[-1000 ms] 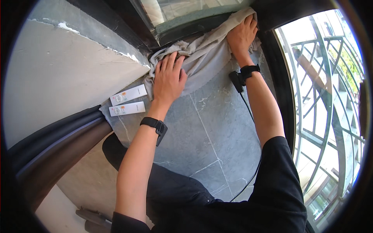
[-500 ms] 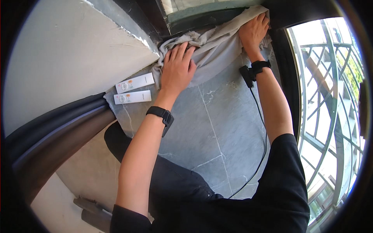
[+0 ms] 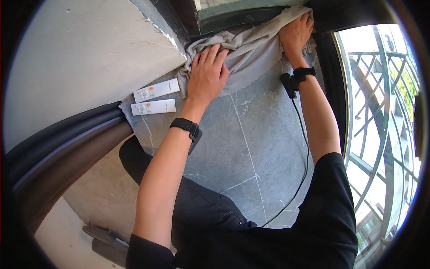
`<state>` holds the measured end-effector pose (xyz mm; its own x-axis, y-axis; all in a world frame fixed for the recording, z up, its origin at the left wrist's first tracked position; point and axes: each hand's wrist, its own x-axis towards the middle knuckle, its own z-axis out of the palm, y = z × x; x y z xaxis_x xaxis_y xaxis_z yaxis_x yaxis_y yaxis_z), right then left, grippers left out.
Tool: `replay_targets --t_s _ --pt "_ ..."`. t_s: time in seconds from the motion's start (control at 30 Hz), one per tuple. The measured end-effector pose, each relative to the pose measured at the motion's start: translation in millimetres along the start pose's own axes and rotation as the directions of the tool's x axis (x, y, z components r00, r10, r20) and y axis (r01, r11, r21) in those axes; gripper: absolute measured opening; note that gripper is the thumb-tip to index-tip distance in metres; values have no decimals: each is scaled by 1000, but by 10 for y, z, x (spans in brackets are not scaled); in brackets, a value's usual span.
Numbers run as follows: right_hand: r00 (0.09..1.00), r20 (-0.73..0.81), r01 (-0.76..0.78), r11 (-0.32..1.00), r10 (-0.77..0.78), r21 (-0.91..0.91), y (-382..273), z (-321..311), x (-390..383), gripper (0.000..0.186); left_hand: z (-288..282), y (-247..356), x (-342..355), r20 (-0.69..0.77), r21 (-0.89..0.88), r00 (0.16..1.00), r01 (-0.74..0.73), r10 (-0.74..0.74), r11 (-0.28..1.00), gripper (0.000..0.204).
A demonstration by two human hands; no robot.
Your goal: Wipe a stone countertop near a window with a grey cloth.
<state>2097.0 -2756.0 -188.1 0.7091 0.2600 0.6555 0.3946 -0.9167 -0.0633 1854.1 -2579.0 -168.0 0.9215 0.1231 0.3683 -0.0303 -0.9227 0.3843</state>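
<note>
A crumpled grey cloth [image 3: 254, 60] lies along the far edge of the grey marbled stone ledge, bunched at its left end and flatter towards the right. My left hand [image 3: 207, 75] rests on the bunched left part, its fingers stretched out and slightly apart. At the far right corner, my right hand [image 3: 295, 36] presses on the cloth's other end with fingers spread. Both palms face down, so whatever is beneath them is hidden. Each wrist wears a black strap, and a small black block [image 3: 287, 85] with a cable sits beside the right one.
Two white remote controls [image 3: 154, 107] lie side by side on the stone ledge [image 3: 215, 148], left of my left forearm. A pale wall [image 3: 98, 49] with a chipped edge borders the left. Dark frames stand behind and right, where a window shows a metal grille [image 3: 380, 112]. Dark curtain-like folds [image 3: 67, 143] hang lower left.
The view has shifted slightly, moving the scene a little in the picture. Both hands stay on the same parts of the cloth, with hardly any visible movement.
</note>
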Motion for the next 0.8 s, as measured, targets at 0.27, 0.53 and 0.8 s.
replay_targets --t_s 0.27,0.53,0.8 --pt "998 -56 41 999 -40 17 23 32 -10 42 4 -3 -9 -18 0 1000 -3 3 1000 38" --pt "999 -1 38 999 -38 -6 -7 -3 -8 41 -8 -8 -21 -24 -10 1000 4 -4 1000 38" --pt "1000 7 23 1000 -23 17 0 -25 -12 43 10 -8 -21 -35 -13 999 -2 2 1000 38"
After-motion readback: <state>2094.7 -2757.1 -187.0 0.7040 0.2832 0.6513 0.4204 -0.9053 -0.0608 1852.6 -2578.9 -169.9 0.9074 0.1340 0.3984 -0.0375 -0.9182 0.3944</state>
